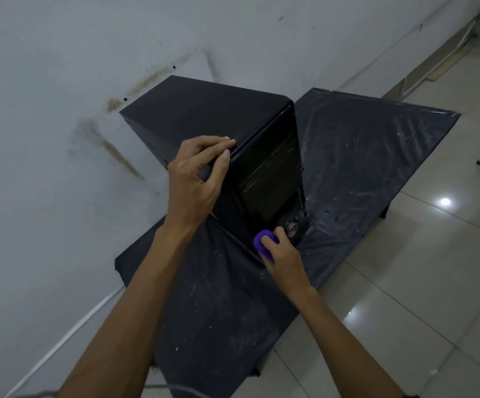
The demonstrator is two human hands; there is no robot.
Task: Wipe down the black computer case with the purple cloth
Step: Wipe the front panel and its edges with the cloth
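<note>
Black PC case (204, 116) stands upright on the dark, scuffed bench (371, 168), w/ its back end near the wall (60, 81).

L grip (195, 179) clamps the case's top front corner, fingers curled over the top edge & thumb down the front, prob. steadying it. R grip (283, 254), below & to the right of L grip, is closed round the purple cloth (263, 239). The cloth is wadded up, and only a bit pokes out on the side toward L grip. It's pressed at the very btm of the front face, about where the case meets the bench. A small round shiny part (292, 225) sits just above R grip; can't tell what it is.

Progress, my read: mid-job, on the front panel & at its lower end.
- Front face above R grip looks glossy w/ faint reflections & no obvious dust, so likely mostly done. No clear wiped/unwiped line shows, though.
- Top panel beyond L grip looks matte & even; can't tell if it's been wiped.
- Side to the left of L grip is in shadow; far side & rear are hidden.

Left to do, as far as visible: btm strip of the front, the corner covered by L grip, plus any unseen faces.
</note>
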